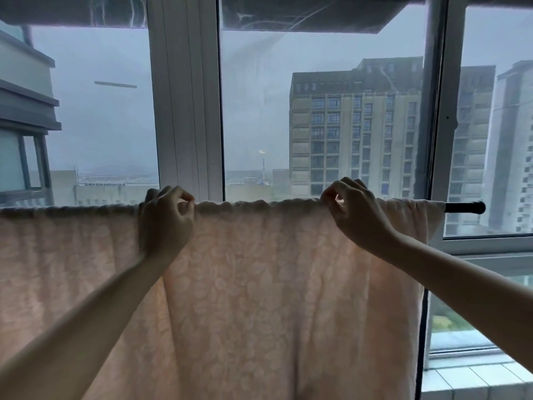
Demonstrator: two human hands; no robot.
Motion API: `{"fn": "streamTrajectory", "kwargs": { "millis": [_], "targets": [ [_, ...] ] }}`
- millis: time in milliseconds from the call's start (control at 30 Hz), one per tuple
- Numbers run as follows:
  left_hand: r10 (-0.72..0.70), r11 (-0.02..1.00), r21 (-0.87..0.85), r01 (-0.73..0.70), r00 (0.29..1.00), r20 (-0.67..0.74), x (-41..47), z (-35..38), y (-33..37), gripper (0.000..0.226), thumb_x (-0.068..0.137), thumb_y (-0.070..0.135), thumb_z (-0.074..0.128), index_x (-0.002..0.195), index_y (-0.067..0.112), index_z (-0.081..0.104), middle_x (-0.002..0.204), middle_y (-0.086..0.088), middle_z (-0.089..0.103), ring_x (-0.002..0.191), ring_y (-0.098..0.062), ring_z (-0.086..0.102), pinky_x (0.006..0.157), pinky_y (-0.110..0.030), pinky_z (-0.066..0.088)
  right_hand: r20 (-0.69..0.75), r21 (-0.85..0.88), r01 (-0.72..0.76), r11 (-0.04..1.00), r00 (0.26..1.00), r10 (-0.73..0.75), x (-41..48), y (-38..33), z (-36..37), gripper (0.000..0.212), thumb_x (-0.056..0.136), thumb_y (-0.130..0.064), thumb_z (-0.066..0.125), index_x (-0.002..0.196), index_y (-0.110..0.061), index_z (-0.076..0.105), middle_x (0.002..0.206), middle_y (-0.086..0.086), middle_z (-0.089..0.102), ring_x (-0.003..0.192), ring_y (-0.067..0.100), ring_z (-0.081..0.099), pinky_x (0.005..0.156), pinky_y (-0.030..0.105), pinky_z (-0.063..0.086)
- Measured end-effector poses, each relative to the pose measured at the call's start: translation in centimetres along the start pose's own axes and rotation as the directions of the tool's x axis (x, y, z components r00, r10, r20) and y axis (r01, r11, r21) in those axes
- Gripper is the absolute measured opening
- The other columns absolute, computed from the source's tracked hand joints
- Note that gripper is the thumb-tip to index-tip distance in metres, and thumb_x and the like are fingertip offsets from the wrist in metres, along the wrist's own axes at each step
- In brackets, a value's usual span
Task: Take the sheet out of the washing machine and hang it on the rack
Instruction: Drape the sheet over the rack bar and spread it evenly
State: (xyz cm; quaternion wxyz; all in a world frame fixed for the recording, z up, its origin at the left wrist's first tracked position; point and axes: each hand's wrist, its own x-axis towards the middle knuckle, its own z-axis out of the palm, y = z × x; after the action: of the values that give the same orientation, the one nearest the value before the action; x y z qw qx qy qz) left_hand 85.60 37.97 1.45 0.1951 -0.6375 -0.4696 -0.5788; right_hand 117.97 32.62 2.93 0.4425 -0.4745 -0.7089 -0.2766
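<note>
- Sheet: pale pink with a faint leaf pattern. It is draped over the horizontal rack bar across the middle of the frame and hangs down to the bottom edge.
- The sheet runs from the left edge of the frame to centre right. Its top fold is bunched in small ripples along the bar.
- Rack bar: dark. Only a short bare end shows, at centre right, just beyond the sheet's right edge.
- Left hand: left of centre, at the top fold. Its fingers are curled over the fold and grip the fabric. It cannot be told whether they also enclose the bar beneath. The hand's left edge is blurred.
- Right hand: right of centre, at the same fold. Its fingers are bent and pinch the fabric at the bar, near the sheet's right edge.
- The hands are well apart, with a stretch of rippled fold between them. Both forearms reach up from the lower corners in front of the hanging cloth.
- Behind: a white window frame at upper centre, a grey sky and a multi-storey building at upper right.
- A tiled ledge sits at the lower right.
</note>
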Motion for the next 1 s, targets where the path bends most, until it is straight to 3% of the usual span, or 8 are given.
{"fn": "streamTrajectory", "kwargs": {
  "millis": [100,233,367,533,633,833,1000],
  "targets": [
    [0.140,0.990,-0.033,-0.139,0.989,0.054,-1.4,0.8,2.7,0.015,0.088,0.007,0.061,0.098,0.011,0.071,0.096,-0.006,0.070,0.094,-0.027,0.056,0.082,-0.041,0.044,0.018,-0.032,-0.006,0.999,1.000,0.007,-0.3,0.7,-1.4,0.008,0.092,-0.012,0.059,0.094,-0.014,0.066,0.095,-0.005,0.062,0.089,0.006,0.044,0.071,0.010,0.030],
    [0.268,0.961,-0.114,-0.253,0.954,0.138,-2.4,2.8,6.7,0.020,0.091,0.017,0.061,0.109,0.012,0.069,0.106,-0.002,0.069,0.098,-0.022,0.057,0.087,-0.039,0.046,0.072,-0.081,-0.049,0.996,0.996,0.055,-1.6,2.8,-3.9,0.011,0.091,-0.010,0.056,0.096,-0.016,0.065,0.096,-0.009,0.056,0.094,0.009,0.045,0.075,0.024,0.036],
    [0.359,0.925,-0.193,-0.329,0.921,0.152,-2.6,4.7,11.4,0.019,0.094,0.021,0.057,0.107,0.012,0.069,0.105,-0.001,0.069,0.098,-0.018,0.055,0.083,-0.036,0.048,0.074,-0.124,-0.093,0.988,0.992,0.103,-3.1,5.9,-6.6,0.018,0.088,-0.001,0.054,0.095,-0.012,0.065,0.097,-0.003,0.058,0.093,0.011,0.044,0.077,0.029,0.040],
    [0.296,0.937,-0.237,-0.256,0.943,0.152,-3.4,6.8,16.6,0.016,0.092,0.019,0.061,0.102,0.011,0.070,0.102,0.000,0.066,0.099,-0.018,0.053,0.082,-0.035,0.049,0.049,-0.224,-0.109,0.968,0.991,0.123,-5.2,10.3,-9.4,0.030,0.082,0.009,0.057,0.104,-0.009,0.065,0.104,0.007,0.062,0.096,0.020,0.048,0.077,0.029,0.040],
    [0.321,0.939,-0.174,-0.295,0.935,0.147,-4.3,7.7,19.2,0.015,0.090,0.023,0.062,0.100,0.016,0.071,0.100,0.002,0.064,0.098,-0.024,0.050,0.079,-0.038,0.047,0.052,-0.243,-0.105,0.964,0.991,0.121,-5.9,12.6,-10.1,0.039,0.078,0.012,0.057,0.108,-0.012,0.063,0.105,0.008,0.061,0.097,0.026,0.049,0.075,0.035,0.046],
    [0.303,0.952,-0.101,-0.287,0.929,0.214,-5.9,9.1,23.9,0.021,0.089,0.034,0.062,0.104,0.022,0.071,0.104,0.003,0.061,0.101,-0.025,0.049,0.085,-0.037,0.038,0.129,-0.187,-0.025,0.982,0.990,0.050,-5.9,15.1,-10.6,0.038,0.077,-0.005,0.075,0.111,-0.013,0.062,0.109,0.008,0.063,0.100,0.025,0.055,0.085,0.043,0.050],
    [0.230,0.973,-0.048,-0.225,0.955,0.189,-5.9,10.5,25.9,0.026,0.088,0.035,0.065,0.108,0.018,0.069,0.107,0.003,0.059,0.101,-0.024,0.047,0.083,-0.037,0.044,0.123,-0.084,0.057,0.995,0.991,-0.046,-5.1,15.7,-10.7,0.026,0.079,-0.018,0.074,0.104,-0.016,0.066,0.103,0.003,0.066,0.094,0.021,0.058,0.082,0.042,0.052]
  ]
}}
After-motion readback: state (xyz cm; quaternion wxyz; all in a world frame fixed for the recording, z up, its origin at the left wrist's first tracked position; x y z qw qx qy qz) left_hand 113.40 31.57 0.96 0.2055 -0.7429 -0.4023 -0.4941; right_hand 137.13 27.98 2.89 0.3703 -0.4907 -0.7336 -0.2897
